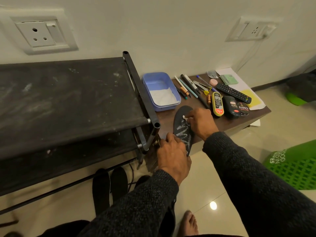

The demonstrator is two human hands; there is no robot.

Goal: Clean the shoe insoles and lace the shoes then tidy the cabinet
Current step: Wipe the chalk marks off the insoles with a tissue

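While the left hand (172, 152) grips the near end of the black insole (183, 129) with curled fingers, the right hand (201, 123) pinches a small white wipe (185, 117) against the insole's upper surface near its far, rounded end. Both forearms, in dark knitted sleeves, reach forward from the near edge of the view; the right wrist is bent so that the knuckles face left. The insole lies on the near left part of the low brown counter (227, 124), its near end overhanging the counter edge, patterned side up. Just beyond it, a blue tray (148, 89) holds white material. To the right on the counter lie pens (188, 86), a yellow-rimmed polish applicator (217, 104), two dark polish containers (231, 106) and a remote control (233, 92). A black shoe rack (68, 100) stands to the left; two further insoles (109, 185) lie on the floor below it.
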